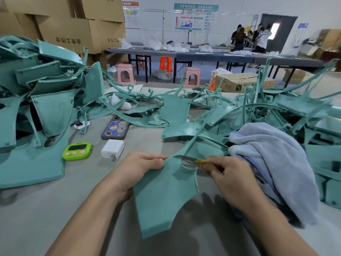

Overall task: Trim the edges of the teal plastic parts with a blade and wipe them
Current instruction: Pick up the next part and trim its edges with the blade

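A flat teal plastic part (162, 196) with a curved notch at its top edge and a long thin arm rising from it is held above the grey table, front centre. My left hand (136, 167) grips its upper left edge. My right hand (228, 174) holds a small blade (190, 159) with a yellowish handle, its tip resting at the notch on the part's top edge. A pale blue towel (273, 159) lies bunched just right of my right hand.
Heaps of teal parts (42, 100) fill the left, back and right of the table (55, 209). A green timer (77, 150), white charger (112, 149) and phone (115, 128) lie left of centre. Cardboard boxes, stools, long tables and several people stand beyond.
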